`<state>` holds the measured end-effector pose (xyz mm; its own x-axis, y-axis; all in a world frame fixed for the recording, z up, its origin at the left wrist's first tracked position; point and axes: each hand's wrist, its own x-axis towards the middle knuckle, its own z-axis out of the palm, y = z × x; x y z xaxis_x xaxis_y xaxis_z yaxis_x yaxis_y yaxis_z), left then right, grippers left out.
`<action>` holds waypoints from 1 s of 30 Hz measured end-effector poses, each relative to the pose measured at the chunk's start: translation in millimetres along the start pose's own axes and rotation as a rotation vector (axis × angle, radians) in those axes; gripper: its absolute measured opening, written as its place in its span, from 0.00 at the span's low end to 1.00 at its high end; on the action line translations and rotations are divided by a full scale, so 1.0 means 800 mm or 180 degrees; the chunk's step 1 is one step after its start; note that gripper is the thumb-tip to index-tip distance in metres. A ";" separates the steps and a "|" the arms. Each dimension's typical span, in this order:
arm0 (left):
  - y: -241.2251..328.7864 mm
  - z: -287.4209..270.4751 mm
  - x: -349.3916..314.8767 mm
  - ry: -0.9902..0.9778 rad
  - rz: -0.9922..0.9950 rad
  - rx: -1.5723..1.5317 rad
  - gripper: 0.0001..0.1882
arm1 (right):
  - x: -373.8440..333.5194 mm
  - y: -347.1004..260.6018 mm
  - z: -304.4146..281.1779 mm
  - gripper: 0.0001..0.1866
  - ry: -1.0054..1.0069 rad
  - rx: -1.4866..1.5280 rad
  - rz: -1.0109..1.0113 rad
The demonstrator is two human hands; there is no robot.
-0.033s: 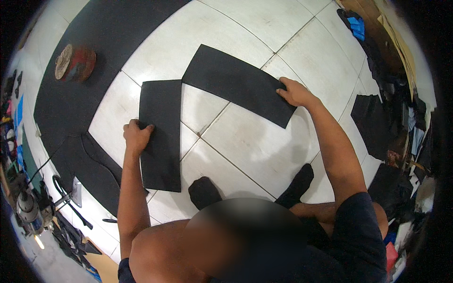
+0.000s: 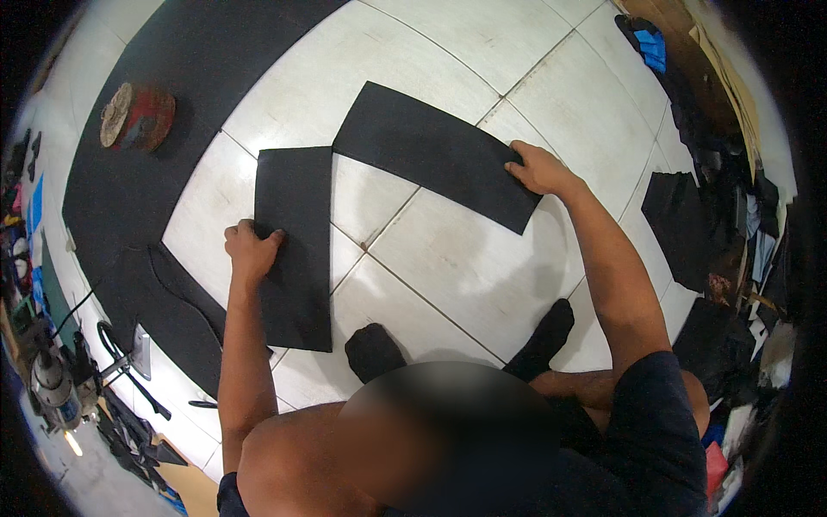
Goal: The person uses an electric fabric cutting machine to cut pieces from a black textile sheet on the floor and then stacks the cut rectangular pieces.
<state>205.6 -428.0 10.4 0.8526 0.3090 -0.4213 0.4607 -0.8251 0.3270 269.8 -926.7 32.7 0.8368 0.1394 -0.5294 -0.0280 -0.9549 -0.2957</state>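
Observation:
Two flat black rectangular sheets lie on the white tiled floor, meeting at a corner near the middle. The left sheet (image 2: 297,293) runs lengthwise toward me, and my left hand (image 2: 252,254) grips its left edge with the thumb on top. Slanting off to the far right is the other, the right sheet (image 2: 422,142). My right hand (image 2: 544,171) has hold of its right end, fingertips and thumb over the edge. Some fingers of both hands are hidden or hard to make out.
A large black sheet (image 2: 224,52) spreads along the left, carrying a worn reddish cylindrical block (image 2: 142,116). A cord (image 2: 185,302) and a metal machine (image 2: 56,392) are at lower left. Black scraps (image 2: 676,228) lie along the right side. My socked feet (image 2: 375,351) rest close to the sheets.

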 end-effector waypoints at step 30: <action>0.042 -0.008 0.047 -0.1010 0.1174 -0.0699 0.20 | -0.086 0.094 -0.003 0.14 -0.0113 0.0328 0.0153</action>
<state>254.8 -440.8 11.2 0.8669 -0.1692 -0.4689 0.2141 -0.7231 0.6567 211.8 -1008.7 49.0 0.8133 0.1052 -0.5723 -0.1252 -0.9289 -0.3486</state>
